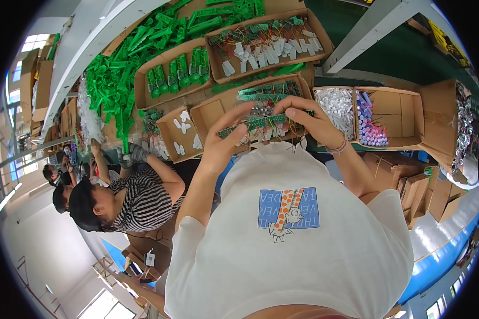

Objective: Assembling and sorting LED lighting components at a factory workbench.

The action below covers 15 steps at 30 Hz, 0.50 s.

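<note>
Our left hand (217, 150) and right hand (323, 128) grasp one long, flat green circuit board (261, 123), thin wires dangling. Right of the board we have glossy white pieces (335, 110), then one cardboard box (388, 106) of smooth purple cylinders (375, 136). Beyond the board: one carton (277, 67) of white tabs (271, 53), one grey post (367, 34), one green plastic heap (112, 80).

A long, narrow strip of green circuit boards (261, 122) is held near both ends, at the near side of the open cardboard box (203, 114). It tilts, its right end farther from the wearer. Thin wires (296, 142) and pale parts (275, 132) show along its near edge; solder detail is too small to tell.
</note>
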Motion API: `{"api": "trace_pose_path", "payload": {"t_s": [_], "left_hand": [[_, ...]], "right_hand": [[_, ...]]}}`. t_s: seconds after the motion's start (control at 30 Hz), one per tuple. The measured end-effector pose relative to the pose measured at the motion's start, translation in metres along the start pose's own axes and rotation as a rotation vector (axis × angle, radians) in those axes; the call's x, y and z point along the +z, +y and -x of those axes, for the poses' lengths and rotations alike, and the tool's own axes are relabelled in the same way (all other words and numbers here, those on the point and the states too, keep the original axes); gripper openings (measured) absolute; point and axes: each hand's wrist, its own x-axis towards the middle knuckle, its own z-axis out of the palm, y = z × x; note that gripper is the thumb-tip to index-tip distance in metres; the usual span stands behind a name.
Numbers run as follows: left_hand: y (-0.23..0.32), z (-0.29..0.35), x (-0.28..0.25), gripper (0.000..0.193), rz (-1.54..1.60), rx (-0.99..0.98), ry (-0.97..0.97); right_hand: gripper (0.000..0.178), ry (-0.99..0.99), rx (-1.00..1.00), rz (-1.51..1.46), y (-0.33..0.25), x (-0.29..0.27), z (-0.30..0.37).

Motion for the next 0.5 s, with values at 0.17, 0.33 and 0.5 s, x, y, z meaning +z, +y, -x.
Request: {"api": "trace_pose_path", "payload": {"t_s": [0.17, 0.33, 0.5], "left_hand": [[-0.007, -0.008, 0.004, 0.026, 0.045, 0.024, 0.088], [-0.034, -0.026, 0.010, 0.019, -0.114, 0.157, 0.319], [-0.054, -0.036, 0.011, 0.018, -0.178, 0.258, 0.397]], "right_hand": [[0.022, 0.050, 0.026, -0.098, 0.001, 0.007, -0.001], [0.023, 0.255, -0.253, 0.419, 0.008, 0.044, -0.002], [0.024, 0.271, -0.288, 0.598, 0.005, 0.047, -0.002]]}}
